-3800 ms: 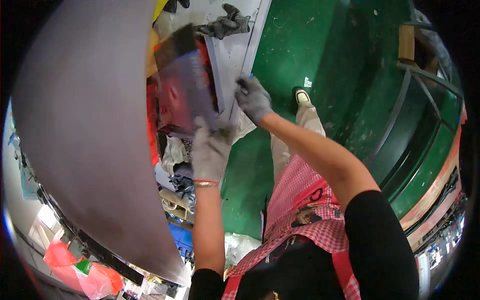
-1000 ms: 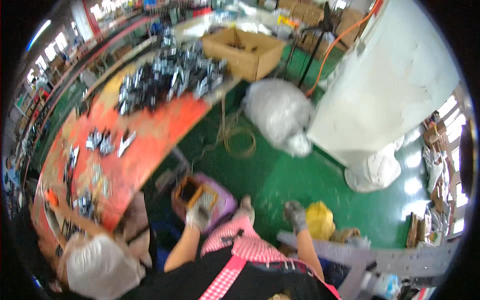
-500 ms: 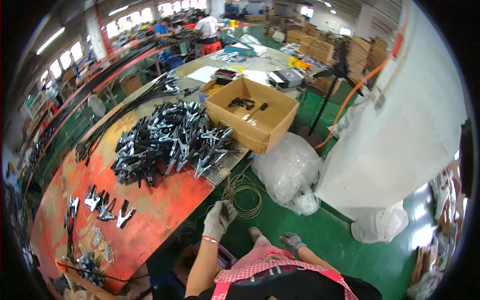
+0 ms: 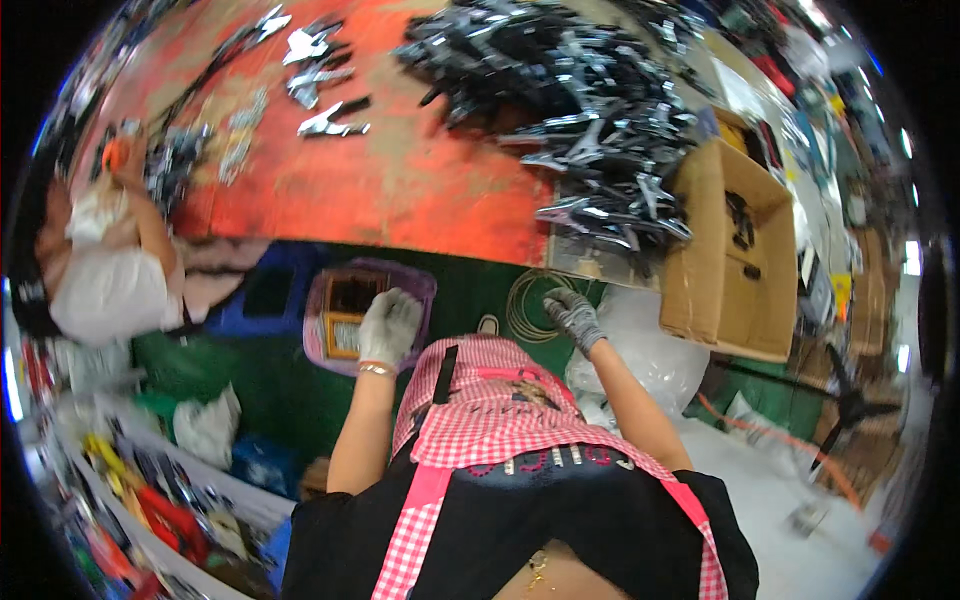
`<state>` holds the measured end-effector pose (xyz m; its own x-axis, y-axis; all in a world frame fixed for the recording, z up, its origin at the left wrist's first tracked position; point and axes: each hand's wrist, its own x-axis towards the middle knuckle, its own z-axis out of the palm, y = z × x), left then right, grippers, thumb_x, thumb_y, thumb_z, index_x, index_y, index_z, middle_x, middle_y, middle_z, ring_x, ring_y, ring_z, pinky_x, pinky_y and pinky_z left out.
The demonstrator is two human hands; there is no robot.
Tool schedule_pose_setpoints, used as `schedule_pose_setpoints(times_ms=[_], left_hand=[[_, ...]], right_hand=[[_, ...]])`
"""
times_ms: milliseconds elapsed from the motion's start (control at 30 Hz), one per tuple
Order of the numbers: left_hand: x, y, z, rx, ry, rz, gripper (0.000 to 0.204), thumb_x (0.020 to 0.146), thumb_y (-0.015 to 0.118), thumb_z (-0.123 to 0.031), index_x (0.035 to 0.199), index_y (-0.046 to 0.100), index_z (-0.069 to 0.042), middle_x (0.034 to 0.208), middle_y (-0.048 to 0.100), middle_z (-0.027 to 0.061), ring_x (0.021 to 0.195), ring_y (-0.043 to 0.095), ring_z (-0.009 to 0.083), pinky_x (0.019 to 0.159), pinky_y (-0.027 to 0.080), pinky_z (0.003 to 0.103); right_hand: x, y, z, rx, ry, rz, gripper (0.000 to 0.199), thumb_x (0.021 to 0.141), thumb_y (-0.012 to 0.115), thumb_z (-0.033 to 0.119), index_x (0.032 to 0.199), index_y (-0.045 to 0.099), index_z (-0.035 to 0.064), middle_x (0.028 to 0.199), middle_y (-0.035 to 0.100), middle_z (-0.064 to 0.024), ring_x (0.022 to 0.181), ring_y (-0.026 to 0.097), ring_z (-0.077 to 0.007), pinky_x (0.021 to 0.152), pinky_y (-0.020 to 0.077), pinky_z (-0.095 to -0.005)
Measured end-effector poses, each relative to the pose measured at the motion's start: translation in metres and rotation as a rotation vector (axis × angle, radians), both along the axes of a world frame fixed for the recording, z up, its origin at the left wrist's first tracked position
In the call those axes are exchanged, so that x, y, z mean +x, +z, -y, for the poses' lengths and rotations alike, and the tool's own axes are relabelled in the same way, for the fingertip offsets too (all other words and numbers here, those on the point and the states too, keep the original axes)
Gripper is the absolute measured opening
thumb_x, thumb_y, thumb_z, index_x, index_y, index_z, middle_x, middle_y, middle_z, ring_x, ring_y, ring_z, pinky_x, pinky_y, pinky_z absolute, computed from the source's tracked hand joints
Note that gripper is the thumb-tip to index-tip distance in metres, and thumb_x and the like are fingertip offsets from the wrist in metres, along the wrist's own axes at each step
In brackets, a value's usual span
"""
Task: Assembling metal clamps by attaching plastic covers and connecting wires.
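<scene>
My left hand [image 4: 390, 328], in a white glove, hovers beside a purple plastic basket [image 4: 428, 300]. Its fingers are loosely bent, with nothing visible in them. My right hand [image 4: 574, 318], in a grey glove, hangs below the table edge near a coil of cord [image 4: 520, 312]. Its fingers are loosely apart and seem to hold nothing. Beyond both hands lies a large heap of metal spring clamps [image 4: 560, 80] with black handles, on a worn red tabletop [image 4: 440, 205]. Several loose clamps [image 4: 335, 120] lie left of the heap.
An open cardboard box [image 4: 690, 270] with a few black pieces stands at the right table corner. Below it is a clear plastic bag [image 4: 650, 350]. A co-worker [image 4: 110, 270] sits at the left, close to the table. A black stand [image 4: 850, 405] is at the far right.
My view has swung right and down, so the table now lies straight ahead. My left hand now appears beside the purple basket, and my right hand is raised toward the table edge.
</scene>
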<state>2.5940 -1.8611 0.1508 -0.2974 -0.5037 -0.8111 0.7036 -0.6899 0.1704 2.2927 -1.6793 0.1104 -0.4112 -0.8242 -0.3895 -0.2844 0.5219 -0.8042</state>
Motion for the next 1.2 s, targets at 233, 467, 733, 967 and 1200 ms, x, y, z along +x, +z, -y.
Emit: schedule_pose_setpoints(times_ms=[233,467,733,967,1200], left_hand=[[-0.022,-0.056,-0.104,0.089,0.021,-0.272,0.017,0.09,0.054,-0.018,0.091,0.057,-0.002,0.084,0.06,0.0093,0.078,0.06,0.0249,0.076,0.051,0.04],[0.079,-0.158,-0.195,-0.178,-0.282,0.31,0.025,0.088,0.054,-0.024,0.103,0.056,-0.004,0.095,0.06,0.009,0.087,0.059,0.0243,0.078,0.049,0.034],[0.138,-0.224,-0.338,0.203,-0.706,0.669,0.074,0.08,0.065,-0.046,0.131,0.039,0.001,0.134,0.043,0.0225,0.121,0.044,0.0306,0.098,0.038,0.04],[0.059,-0.255,-0.343,-0.071,-1.348,1.131,0.073,0.073,0.072,-0.035,0.129,0.042,0.001,0.124,0.048,0.0245,0.114,0.049,0.0381,0.096,0.041,0.041],[0.057,-0.284,-0.324,-0.381,-1.161,1.297,0.045,0.07,0.07,-0.018,0.109,0.056,0.001,0.105,0.059,0.02,0.099,0.056,0.038,0.087,0.044,0.044]], right_hand=[[0.031,-0.018,-0.048,0.434,0.244,0.036,0.028,0.088,0.059,0.026,0.105,0.06,0.0041,0.08,0.061,-0.0036,0.062,0.054,-0.0115,0.055,0.0461,-0.0254],[0.091,-0.079,-0.098,0.677,0.59,0.109,0.026,0.088,0.058,0.025,0.102,0.061,0.0039,0.083,0.062,-0.0059,0.071,0.057,-0.016,0.069,0.0472,-0.0281],[0.036,-0.31,-0.066,0.512,1.072,-0.412,0.046,0.089,0.043,0.044,0.112,0.06,0.0074,0.112,0.06,-0.0209,0.105,0.055,-0.0373,0.087,0.045,-0.0418],[-0.042,-0.446,0.079,0.675,1.013,-0.933,0.042,0.083,0.055,0.03,0.121,0.054,0.0115,0.125,0.052,-0.017,0.116,0.05,-0.0337,0.097,0.0405,-0.0433],[-0.134,-0.578,0.115,0.538,0.586,-0.871,0.036,0.079,0.059,0.037,0.107,0.064,0.0156,0.112,0.061,-0.0137,0.107,0.057,-0.0333,0.086,0.0475,-0.0435]])
